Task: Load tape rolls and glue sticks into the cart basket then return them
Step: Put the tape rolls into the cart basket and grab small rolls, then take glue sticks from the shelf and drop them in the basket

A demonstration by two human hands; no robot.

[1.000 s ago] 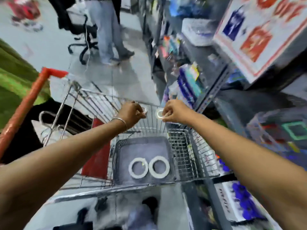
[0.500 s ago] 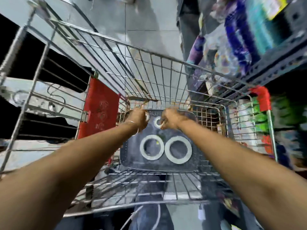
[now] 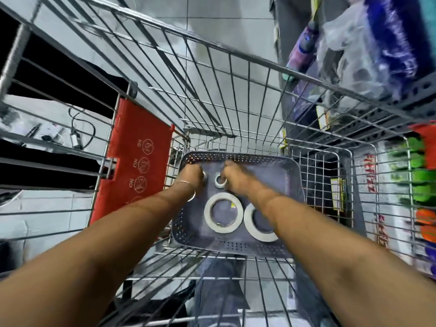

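A grey perforated basket (image 3: 292, 185) sits on the floor of the wire cart (image 3: 236, 67). Two large white tape rolls lie flat in it: one (image 3: 210, 221) in the middle, the other (image 3: 251, 226) partly hidden under my right forearm. My right hand (image 3: 238, 178) is low in the basket and pinches a small white tape roll (image 3: 220, 180). My left hand (image 3: 192, 177), a bangle on its wrist, grips another small roll (image 3: 204, 176), of which only an edge shows. No glue sticks are in view.
A red plastic flap (image 3: 136, 161) hangs on the cart's left wall. Shelves with packaged goods (image 3: 377, 55) run along the right, close to the cart. Grey tiled floor (image 3: 212, 20) shows beyond the cart's front.
Both hands have gone down from above the cart's rim into the grey basket, each still holding its small roll. My head has tilted down over the cart.
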